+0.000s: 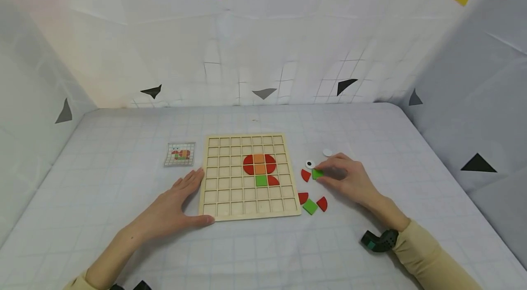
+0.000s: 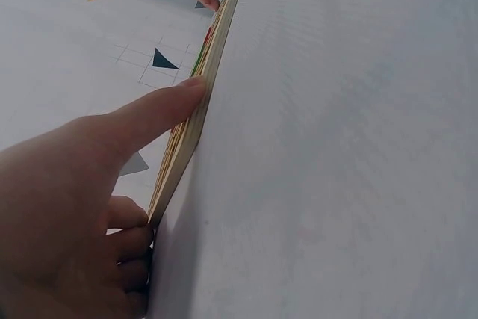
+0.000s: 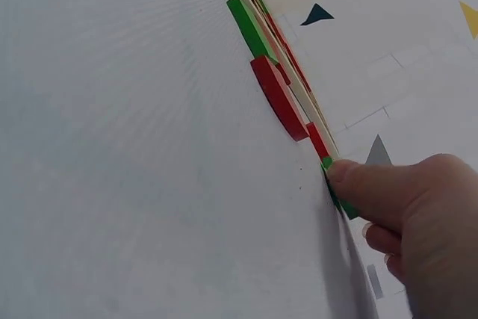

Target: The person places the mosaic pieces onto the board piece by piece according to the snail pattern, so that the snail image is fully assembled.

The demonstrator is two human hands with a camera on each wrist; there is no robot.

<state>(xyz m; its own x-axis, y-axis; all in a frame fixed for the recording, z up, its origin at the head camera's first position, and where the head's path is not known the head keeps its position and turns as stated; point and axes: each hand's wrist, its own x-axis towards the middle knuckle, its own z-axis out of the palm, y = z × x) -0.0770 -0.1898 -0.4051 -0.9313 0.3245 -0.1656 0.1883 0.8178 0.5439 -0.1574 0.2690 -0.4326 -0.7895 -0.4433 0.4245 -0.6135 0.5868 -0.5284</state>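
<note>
A wooden grid board (image 1: 230, 195) lies flat on the table, with red quarter-round pieces (image 1: 270, 164), orange squares (image 1: 259, 169) and a green square (image 1: 261, 180) set in its cells. My left hand (image 1: 174, 207) rests against the board's left side, its thumb on the near left corner and its fingers stretched along the edge. Right of the board, my right hand (image 1: 350, 178) pinches another green square (image 1: 317, 174) between thumb and fingers. In the right wrist view the thumb covers part of that green square (image 3: 348, 210).
Beside the right hand lie a black-and-white eye disc (image 1: 310, 164), a white disc (image 1: 327, 152) and a red quarter piece (image 1: 305, 175). Nearer are a green square (image 1: 310, 206) and red pieces (image 1: 322, 204). A small pattern card (image 1: 180, 154) lies left of the board.
</note>
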